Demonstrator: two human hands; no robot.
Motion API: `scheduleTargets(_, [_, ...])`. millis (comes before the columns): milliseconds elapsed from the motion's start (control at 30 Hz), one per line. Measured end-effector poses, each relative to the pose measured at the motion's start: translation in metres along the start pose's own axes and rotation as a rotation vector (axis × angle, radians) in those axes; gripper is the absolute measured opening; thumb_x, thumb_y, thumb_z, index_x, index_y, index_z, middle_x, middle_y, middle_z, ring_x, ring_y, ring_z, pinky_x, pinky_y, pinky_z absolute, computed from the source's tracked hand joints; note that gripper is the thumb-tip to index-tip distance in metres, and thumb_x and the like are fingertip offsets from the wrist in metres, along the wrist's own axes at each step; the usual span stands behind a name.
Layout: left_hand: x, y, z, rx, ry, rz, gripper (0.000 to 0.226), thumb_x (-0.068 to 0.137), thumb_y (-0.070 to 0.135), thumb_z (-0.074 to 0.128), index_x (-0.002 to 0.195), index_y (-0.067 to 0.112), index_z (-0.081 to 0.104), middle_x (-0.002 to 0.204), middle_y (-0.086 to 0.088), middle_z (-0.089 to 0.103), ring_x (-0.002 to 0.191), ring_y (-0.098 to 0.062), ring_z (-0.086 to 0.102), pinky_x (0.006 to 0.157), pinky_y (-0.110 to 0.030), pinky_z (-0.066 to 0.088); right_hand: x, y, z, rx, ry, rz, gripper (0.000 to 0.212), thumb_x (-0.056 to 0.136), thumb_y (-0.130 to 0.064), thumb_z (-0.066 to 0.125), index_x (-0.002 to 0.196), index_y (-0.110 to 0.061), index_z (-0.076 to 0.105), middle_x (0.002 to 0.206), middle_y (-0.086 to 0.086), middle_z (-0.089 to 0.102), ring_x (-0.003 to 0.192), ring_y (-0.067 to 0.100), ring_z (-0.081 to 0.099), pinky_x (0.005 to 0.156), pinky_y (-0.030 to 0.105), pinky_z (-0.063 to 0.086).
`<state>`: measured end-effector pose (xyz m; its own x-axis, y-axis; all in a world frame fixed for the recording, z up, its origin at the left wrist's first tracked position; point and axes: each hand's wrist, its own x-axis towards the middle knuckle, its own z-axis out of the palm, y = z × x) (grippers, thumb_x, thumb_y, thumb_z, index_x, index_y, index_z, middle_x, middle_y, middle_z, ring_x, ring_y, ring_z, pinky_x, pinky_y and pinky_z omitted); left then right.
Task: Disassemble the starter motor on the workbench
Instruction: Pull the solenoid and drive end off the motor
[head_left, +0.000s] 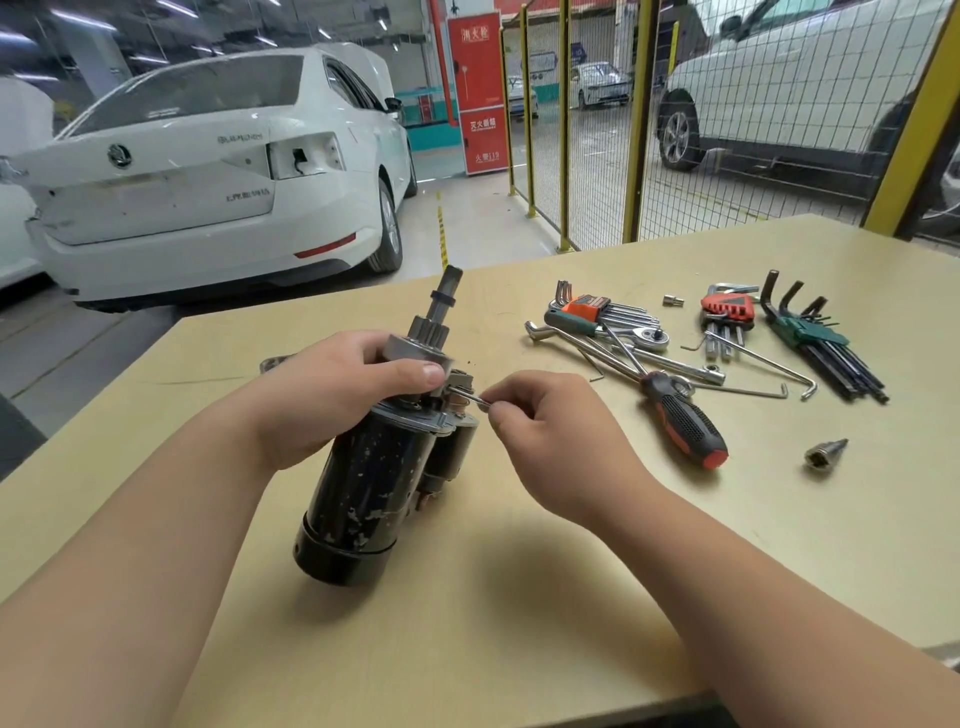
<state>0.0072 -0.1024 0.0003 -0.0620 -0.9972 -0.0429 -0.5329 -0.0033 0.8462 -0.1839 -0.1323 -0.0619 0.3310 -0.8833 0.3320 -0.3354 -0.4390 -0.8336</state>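
Starter motor (374, 478) is standing tilted near the middle of the workbench (519, 623), its black rear cap resting on the surface and its pinion shaft pointing up and away from me. I am steadying it with my left hand (332, 395), fingers curled round the upper end and thumb pressing on the drive collar. I judge this is bracing the body so it cannot roll or twist while I work on it.

My right hand (550, 431) is pinching a thin metal rod (470, 397) between thumb and fingertips, its tip reaching into the gap between the drive end and the small solenoid alongside. Whether it is a hex key or a pin being drawn out, I cannot tell. The light pinch suits a small part needing feel, not force.

A grey metal piece (272, 364) is showing just behind my left hand. To the right, well apart from the motor, a red-and-black screwdriver (680, 421), a ratchet (639, 332), three hex key sets (815, 332) and a loose socket bit (826, 452) are lying spread out within reach.
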Motion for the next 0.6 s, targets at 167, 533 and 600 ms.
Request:
scheduleTargets(167, [0.0,0.003,-0.002,-0.006,-0.033,-0.049,0.045,0.069,0.046,0.071,0.103,0.017,0.067,0.093,-0.004,0.074,0.086,-0.021,0.071,0.077,-0.034,0.049,0.0,0.002,-0.003,-0.001,-0.028,-0.021,0.021,0.09,-0.013,0.05,0.087,-0.025,0.067,0.046,-0.025,0.051,0.04,0.003,0.042,0.041,0.011,0.032])
scheduleTargets(533, [-0.005,0.008,0.003,0.12,0.032,0.036,0.045,0.06,0.065,0.07,0.091,0.032,0.073,0.088,0.011,0.073,0.081,-0.004,0.068,0.074,-0.027,0.045,-0.001,0.003,-0.046,-0.26,-0.08,-0.121,0.018,0.087,-0.018,0.055,0.083,-0.028,0.069,0.048,-0.022,0.053,0.047,0.0,0.049,0.045,0.013,0.033])
scheduleTargets(600, [-0.003,0.004,0.0,0.084,0.076,0.027,0.045,0.058,0.064,0.068,0.089,0.031,0.073,0.086,0.011,0.074,0.078,-0.003,0.068,0.071,-0.025,0.045,0.001,0.006,-0.056,-0.374,0.018,-0.137,0.018,0.085,-0.019,0.055,0.083,-0.027,0.07,0.054,-0.024,0.053,0.056,-0.005,0.052,0.05,0.015,0.033])
